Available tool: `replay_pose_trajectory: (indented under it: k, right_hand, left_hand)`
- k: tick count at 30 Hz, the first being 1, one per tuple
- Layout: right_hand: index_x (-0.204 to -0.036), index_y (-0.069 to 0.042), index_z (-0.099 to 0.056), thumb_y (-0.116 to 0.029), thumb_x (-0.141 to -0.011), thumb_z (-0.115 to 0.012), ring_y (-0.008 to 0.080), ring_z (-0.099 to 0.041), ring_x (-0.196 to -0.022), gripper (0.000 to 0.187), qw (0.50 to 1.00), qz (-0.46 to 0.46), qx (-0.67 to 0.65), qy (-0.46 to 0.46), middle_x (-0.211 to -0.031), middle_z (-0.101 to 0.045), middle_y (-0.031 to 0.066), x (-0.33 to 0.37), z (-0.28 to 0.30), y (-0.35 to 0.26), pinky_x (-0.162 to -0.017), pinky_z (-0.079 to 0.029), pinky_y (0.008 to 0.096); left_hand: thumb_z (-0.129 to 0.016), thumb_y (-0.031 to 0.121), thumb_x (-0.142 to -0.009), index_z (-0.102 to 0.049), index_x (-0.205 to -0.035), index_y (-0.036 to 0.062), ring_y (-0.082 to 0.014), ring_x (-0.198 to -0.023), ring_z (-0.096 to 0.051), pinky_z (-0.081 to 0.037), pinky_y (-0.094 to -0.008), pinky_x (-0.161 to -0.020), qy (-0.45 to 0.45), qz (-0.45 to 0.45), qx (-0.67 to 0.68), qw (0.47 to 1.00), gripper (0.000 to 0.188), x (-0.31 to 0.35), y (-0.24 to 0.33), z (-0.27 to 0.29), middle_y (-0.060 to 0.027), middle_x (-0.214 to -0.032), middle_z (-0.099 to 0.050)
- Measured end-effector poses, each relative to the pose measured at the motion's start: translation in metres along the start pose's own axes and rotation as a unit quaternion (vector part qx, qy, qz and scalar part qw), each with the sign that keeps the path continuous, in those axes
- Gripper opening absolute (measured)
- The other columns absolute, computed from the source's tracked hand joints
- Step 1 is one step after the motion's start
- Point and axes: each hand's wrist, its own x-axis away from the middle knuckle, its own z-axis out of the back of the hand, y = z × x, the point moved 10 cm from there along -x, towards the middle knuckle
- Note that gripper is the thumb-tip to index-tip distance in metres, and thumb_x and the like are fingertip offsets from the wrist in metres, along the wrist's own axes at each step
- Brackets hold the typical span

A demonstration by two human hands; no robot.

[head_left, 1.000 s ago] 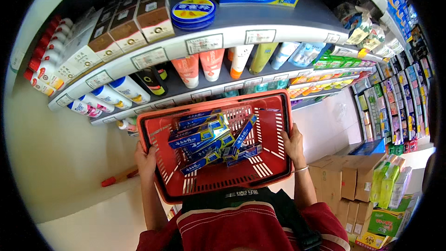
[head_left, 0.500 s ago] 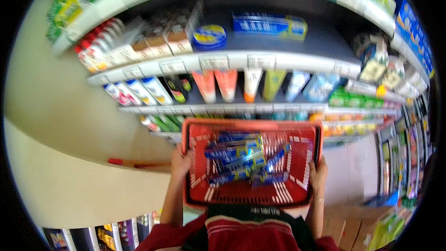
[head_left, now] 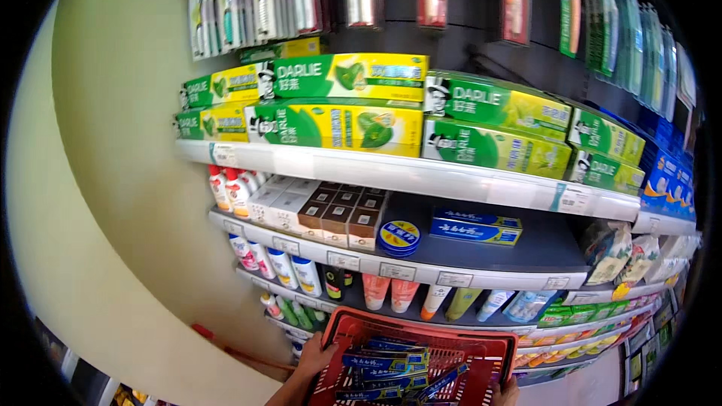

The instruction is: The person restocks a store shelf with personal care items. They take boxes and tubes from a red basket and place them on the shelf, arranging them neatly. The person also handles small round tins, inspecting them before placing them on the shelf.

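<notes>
A red plastic shopping basket (head_left: 481,351) is held out in front of me at the bottom of the view, close to the lower shelves. On its left side my left hand (head_left: 317,355) is closed round the rim. My right hand (head_left: 505,392) grips the opposite side, partly cut off by the lower edge of the picture. Several long blue toothpaste boxes (head_left: 385,373) lie loosely in the basket. Above it, on a dark shelf, sit blue toothpaste boxes (head_left: 475,227) of a similar look, beside stacked round blue-and-yellow tins (head_left: 399,236).
Green-and-yellow toothpaste boxes (head_left: 350,79) are stacked on the shelf above, under hanging toothbrush packs (head_left: 259,0). Brown and white cartons (head_left: 331,214) stand left of the tins. Tubes and bottles (head_left: 391,292) fill a lower shelf. A pale wall (head_left: 128,128) curves along the left.
My view has tilted up, bringing the upper shelf and hanging toothbrushes into sight. The basket now appears lower in the picture, still in both hands.
</notes>
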Motion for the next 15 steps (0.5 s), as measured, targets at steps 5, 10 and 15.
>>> replay_pose_trajectory:
  k: [5,10,15]
  right_hand:
    - [-0.119,0.006,-0.054,-0.026,-0.09,-0.062,0.0439,-0.06,-0.098,0.044,0.997,0.039,0.06,0.027,-0.106,-0.063,0.0296,-0.009,0.002,-0.002,-0.084,-0.049,0.0463]
    - [-0.115,0.006,-0.055,-0.024,-0.087,-0.063,0.0468,-0.061,-0.09,0.042,0.995,0.066,0.051,0.057,-0.096,-0.063,0.0313,-0.015,0.009,0.004,-0.077,-0.05,0.0493]
    - [-0.114,0.004,-0.056,-0.027,-0.084,-0.065,0.0469,-0.061,-0.086,0.044,0.993,0.056,0.067,0.079,-0.093,-0.063,0.0304,-0.015,0.016,0.03,-0.072,-0.05,0.0512]
  left_hand:
    - [-0.072,0.029,-0.079,-0.058,-0.1,0.002,-0.0378,-0.085,-0.065,-0.049,-0.0438,-0.074,0.029,0.027,0.042,0.998,0.037,-0.009,-0.043,-0.008,-0.0207,-0.084,-0.066]
    - [-0.071,0.025,-0.083,-0.054,-0.12,0.0047,-0.0248,-0.081,-0.065,-0.053,-0.0394,-0.075,-0.019,0.054,0.104,0.993,0.045,-0.008,-0.069,-0.024,-0.0155,-0.092,-0.068]
    - [-0.066,0.017,-0.087,-0.057,-0.118,0.0022,-0.02,-0.073,-0.063,-0.053,-0.0347,-0.064,0.054,-0.042,0.016,0.998,0.036,0.01,-0.031,-0.018,-0.0098,-0.087,-0.068]
